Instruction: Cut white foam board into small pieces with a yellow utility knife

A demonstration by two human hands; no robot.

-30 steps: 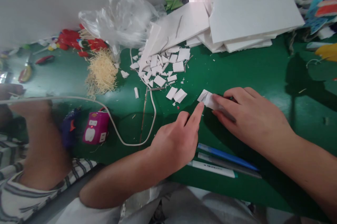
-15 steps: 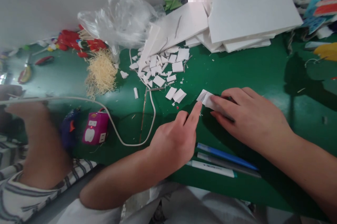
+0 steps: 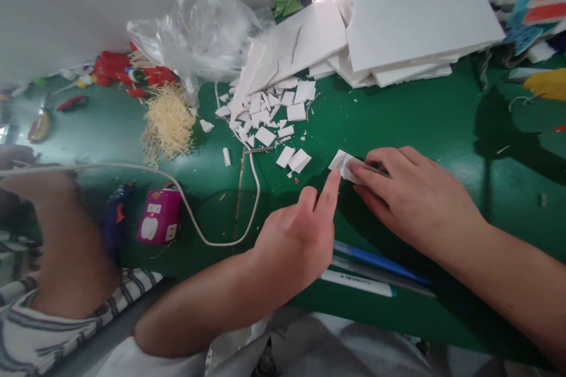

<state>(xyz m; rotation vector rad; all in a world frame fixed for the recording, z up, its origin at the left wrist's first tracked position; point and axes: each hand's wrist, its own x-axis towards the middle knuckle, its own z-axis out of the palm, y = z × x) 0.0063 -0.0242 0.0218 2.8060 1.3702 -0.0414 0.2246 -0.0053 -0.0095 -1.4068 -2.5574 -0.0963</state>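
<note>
Crumpled clear plastic bag [image 3: 198, 35], pale shredded strands [image 3: 168, 122], magenta box [image 3: 159, 217] beside a white cable [image 3: 225, 244]

A small white piece [image 3: 340, 157] — a thin line marking its upper face — sits slantwise over the green bench [image 3: 398, 111], partly hidden by fingertips [image 3: 334, 177].

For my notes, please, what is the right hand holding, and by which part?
The right hand holds a small, angular, white foam-like piece, apparently by its right end.
</note>
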